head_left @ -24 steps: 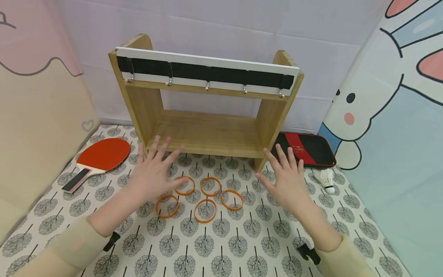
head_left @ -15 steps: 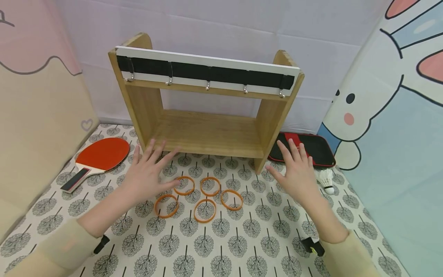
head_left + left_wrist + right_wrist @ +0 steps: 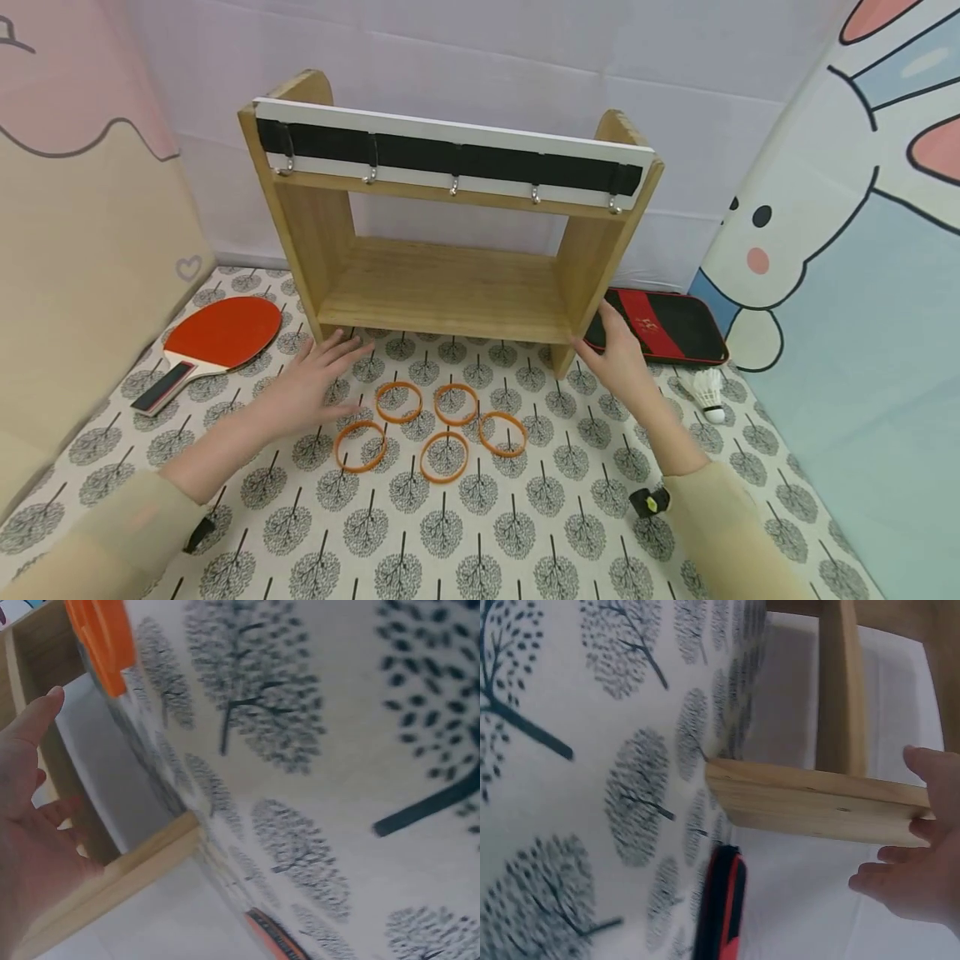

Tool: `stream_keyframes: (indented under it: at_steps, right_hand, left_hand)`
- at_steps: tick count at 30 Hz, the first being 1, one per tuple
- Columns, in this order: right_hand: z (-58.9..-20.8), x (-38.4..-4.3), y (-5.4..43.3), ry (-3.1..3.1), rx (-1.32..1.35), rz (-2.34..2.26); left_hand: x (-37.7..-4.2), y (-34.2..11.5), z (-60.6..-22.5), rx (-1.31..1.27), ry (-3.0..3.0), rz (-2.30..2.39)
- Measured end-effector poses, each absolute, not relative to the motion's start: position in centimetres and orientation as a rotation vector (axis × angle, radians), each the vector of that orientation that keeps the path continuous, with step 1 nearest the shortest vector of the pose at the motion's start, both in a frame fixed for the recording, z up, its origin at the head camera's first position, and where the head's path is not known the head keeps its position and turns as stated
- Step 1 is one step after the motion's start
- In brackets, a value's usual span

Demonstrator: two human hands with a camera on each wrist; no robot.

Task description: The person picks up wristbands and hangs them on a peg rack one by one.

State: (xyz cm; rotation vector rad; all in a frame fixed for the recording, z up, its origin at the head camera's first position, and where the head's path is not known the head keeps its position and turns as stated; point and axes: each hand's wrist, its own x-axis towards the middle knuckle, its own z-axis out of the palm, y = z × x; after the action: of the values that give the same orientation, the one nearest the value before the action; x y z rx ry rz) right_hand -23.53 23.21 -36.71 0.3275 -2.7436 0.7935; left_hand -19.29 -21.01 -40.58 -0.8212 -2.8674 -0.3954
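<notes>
A wooden shelf (image 3: 450, 292) stands at the back, with a black strip and several silver hooks (image 3: 453, 185) along its top front. On the cloth before it lie several orange rings (image 3: 444, 480). My left hand (image 3: 296, 396) hovers by the shelf's lower left corner, left of the rings, its fingers extended. Beside the right side panel (image 3: 817, 799) is my right hand (image 3: 624, 362); in the right wrist view its thumb and fingers lie on opposite sides of the panel. Whether they press on it I cannot tell.
A red table-tennis paddle (image 3: 225, 333) lies at the left. Right of the shelf is a black case with a red stripe (image 3: 686, 325), with a shuttlecock (image 3: 707, 392) in front of it. Fabric walls enclose the back and sides of the tree-patterned cloth (image 3: 480, 533).
Both hands first shifted outward a little. My right hand then came in to the shelf's right panel, while my left hand lowered slightly. Shelf and rings stay put.
</notes>
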Motion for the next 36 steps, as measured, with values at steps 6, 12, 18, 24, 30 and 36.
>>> stream_keyframes:
  at_steps: [6, 12, 18, 24, 30, 36]
  right_hand:
    - [-38.7, -24.6, 22.3, -2.554, 0.259, 1.108]
    - [-40.0, -24.9, 21.6, -2.420, 0.155, 1.387]
    - [-40.9, -24.8, 21.4, -2.302, 0.115, 1.566]
    - [-41.1, -24.6, 21.3, -2.315, 0.045, 1.608]
    - [-41.2, -24.9, 21.5, -2.300, 0.034, 1.673]
    - [-41.1, -25.2, 21.7, -2.317, 0.036, 1.752]
  left_hand:
    - [-19.8, -21.5, -42.1, -0.892, -2.896, -0.478]
    - [-20.2, -21.7, -43.5, -0.903, -2.932, -0.599]
    - [-20.1, -21.7, -43.8, -0.910, -2.990, -0.761]
    - [-20.2, -21.7, -43.7, -1.005, -3.029, -0.939]
    - [-20.4, -21.3, -43.7, -1.083, -3.009, -1.005]
    - [-20.5, -21.1, -43.0, -1.061, -3.023, -1.079]
